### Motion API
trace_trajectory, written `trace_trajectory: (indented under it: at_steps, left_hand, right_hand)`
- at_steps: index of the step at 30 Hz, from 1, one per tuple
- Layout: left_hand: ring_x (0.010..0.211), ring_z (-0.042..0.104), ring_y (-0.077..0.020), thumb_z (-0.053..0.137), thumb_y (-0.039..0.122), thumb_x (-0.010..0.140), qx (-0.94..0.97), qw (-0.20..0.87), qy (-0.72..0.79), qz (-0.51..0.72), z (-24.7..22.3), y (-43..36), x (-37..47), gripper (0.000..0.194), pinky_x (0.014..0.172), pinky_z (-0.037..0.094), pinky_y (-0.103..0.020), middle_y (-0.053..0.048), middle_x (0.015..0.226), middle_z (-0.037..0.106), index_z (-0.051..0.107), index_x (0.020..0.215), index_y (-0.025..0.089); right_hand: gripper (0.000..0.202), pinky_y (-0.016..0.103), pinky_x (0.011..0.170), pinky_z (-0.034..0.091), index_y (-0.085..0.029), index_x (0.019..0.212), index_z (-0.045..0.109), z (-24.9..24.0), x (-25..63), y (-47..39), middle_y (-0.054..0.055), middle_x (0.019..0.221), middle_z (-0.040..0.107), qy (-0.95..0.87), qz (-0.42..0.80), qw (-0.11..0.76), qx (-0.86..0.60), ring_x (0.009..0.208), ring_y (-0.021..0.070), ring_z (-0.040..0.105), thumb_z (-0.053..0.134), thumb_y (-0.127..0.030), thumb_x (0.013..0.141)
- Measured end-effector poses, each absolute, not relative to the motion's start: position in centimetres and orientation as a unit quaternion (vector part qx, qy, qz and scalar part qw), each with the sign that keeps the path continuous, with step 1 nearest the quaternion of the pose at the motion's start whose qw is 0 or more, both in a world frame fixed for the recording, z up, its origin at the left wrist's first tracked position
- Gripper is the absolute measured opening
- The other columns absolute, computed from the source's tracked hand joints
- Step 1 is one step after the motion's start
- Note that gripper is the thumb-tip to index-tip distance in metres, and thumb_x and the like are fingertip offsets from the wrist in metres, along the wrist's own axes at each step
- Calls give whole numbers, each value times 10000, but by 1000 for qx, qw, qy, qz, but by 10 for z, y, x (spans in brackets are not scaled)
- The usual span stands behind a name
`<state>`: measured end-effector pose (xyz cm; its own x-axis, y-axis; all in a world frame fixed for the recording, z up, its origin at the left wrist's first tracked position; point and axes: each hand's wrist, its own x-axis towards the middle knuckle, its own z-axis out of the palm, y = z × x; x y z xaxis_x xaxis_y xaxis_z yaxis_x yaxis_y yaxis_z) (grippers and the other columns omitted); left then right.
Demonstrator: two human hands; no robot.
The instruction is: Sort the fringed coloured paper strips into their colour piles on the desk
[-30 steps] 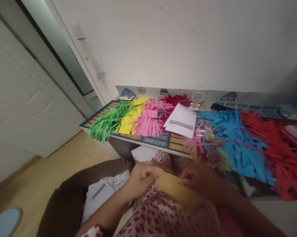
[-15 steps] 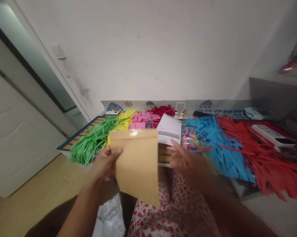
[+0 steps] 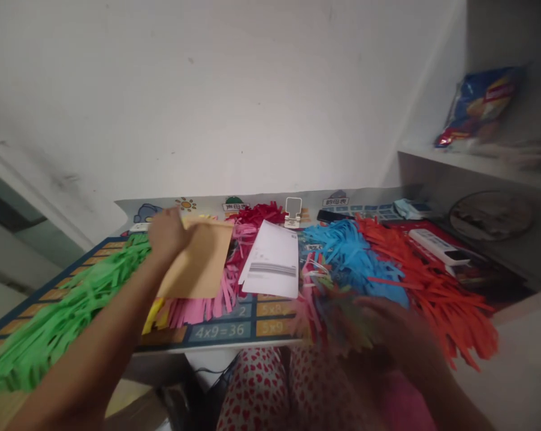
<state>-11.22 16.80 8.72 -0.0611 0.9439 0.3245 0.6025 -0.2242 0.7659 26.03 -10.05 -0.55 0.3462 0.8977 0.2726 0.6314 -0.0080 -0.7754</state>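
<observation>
My left hand (image 3: 168, 232) is closed on the upper left edge of a brown paper envelope (image 3: 198, 260), which lies over yellow strips (image 3: 157, 314) and pink strips (image 3: 202, 308) on the table. My right hand (image 3: 382, 320) is smeared by motion at the table's front edge. It is at the lower end of a multicoloured bundle of strips (image 3: 315, 275) with a white tie near its top. Whether its fingers grip the bundle cannot be made out. Between the hands lie white printed sheets (image 3: 272, 257).
Green strips (image 3: 72, 305) spread at the left; blue strips (image 3: 351, 245) and red strips (image 3: 432, 293) at the right. A phone stand (image 3: 293, 211) and a dark object (image 3: 335, 216) stand along the back. A white device (image 3: 436, 245) is at the right, below a shelf (image 3: 468, 161).
My left hand has carried the envelope forward from over my lap onto the strips. My right hand has moved from beside the white sheets to the multicoloured bundle. The view has turned right.
</observation>
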Motion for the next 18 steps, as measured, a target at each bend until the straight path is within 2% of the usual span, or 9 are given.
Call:
trace_trajectory:
  at_steps: [2,4,5,7,9,12,15,18]
  left_hand:
    - [1330,439,-374,774,329,663,730,172,547,372,57,142,-85,587,1135,290,-468,-148,1299,621,602,1198,159]
    - [1343,440,-358,766,340,676,885,85,429,161,23,113,-59,761,1129,314,-473,-143,1421,532,496,1376,210]
    - [1381,396,-358,754,320,692,912,37,397,102,8,101,-49,847,1135,303,-488,-160,1500,442,404,1456,208]
    - [1389,391,-353,659,248,781,916,-42,395,52,-13,86,-36,771,1112,315,-527,-178,1523,402,355,1488,201]
    - [1334,468,-333,562,197,847,909,-87,405,40,-19,83,-31,613,1063,370,-507,-191,1466,475,424,1443,165]
    - [1216,572,-283,470,163,905,903,-109,413,47,-5,88,-33,445,984,428,-433,-159,1349,597,533,1345,153]
    - [1159,596,-264,459,184,927,893,-129,426,70,24,89,-32,390,943,433,-405,-124,1284,649,581,1298,182]
    - [1181,557,-284,426,169,939,872,-166,445,115,65,84,-22,376,950,397,-440,-118,1268,653,611,1265,208]
  right_hand:
    - [349,356,826,564,-230,1024,721,-10,265,-84,69,1041,735,-541,122,429,-713,938,254,691,525,-480,878]
    - [414,422,939,521,-200,1173,659,-18,257,-64,106,1212,672,-569,88,413,-706,1094,281,636,523,-456,879]
    - [475,458,1013,471,-180,1263,603,-23,249,-54,129,1321,607,-595,72,400,-693,1205,294,572,533,-444,874]
    - [617,505,1107,367,-142,1396,480,-33,231,-36,170,1494,433,-657,61,342,-669,1380,316,399,577,-425,856]
    - [705,535,1128,320,-116,1452,405,-42,217,-25,198,1577,272,-685,56,274,-673,1453,346,259,617,-393,840]
    - [711,531,1121,328,-102,1463,386,-52,211,-17,206,1611,151,-676,41,226,-701,1461,370,225,627,-301,824]
    - [705,469,1107,374,-81,1466,365,-58,217,-12,206,1610,151,-673,54,238,-699,1442,339,286,576,-197,803]
    - [701,443,1113,381,-71,1463,361,-56,228,-13,203,1579,254,-655,74,300,-690,1433,306,315,514,-138,781]
